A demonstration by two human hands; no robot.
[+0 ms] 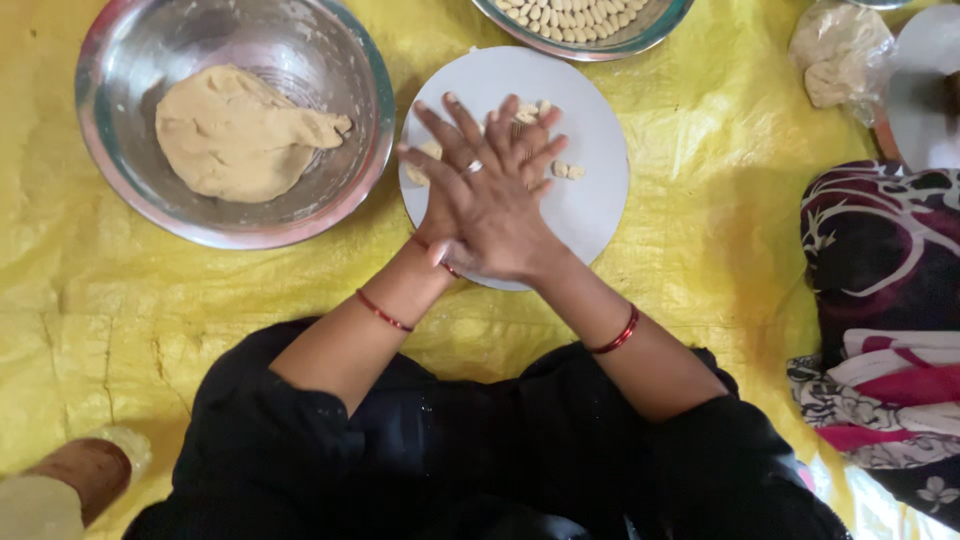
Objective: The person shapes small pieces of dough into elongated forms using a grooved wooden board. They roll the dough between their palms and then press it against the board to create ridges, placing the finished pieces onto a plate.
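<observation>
A: Hands?
B: Pressed flat together, palm to palm, fingers straight and fanned. The right hand (500, 215) lies on top, its back facing the camera, fingers pointing up and to the left. The left hand (520, 140) sits underneath; only its fingertips show past the upper edge.

A: Anything between the palms?
B: Cannot tell, the palms hide it.

A: Arms?
B: Both forearms come up from the lap and converge at the wrists. Black sleeves pushed up to the elbows.

A: Worn items?
B: A ring (473, 167) on one finger, thin red bangles (383, 311) on both wrists.
</observation>
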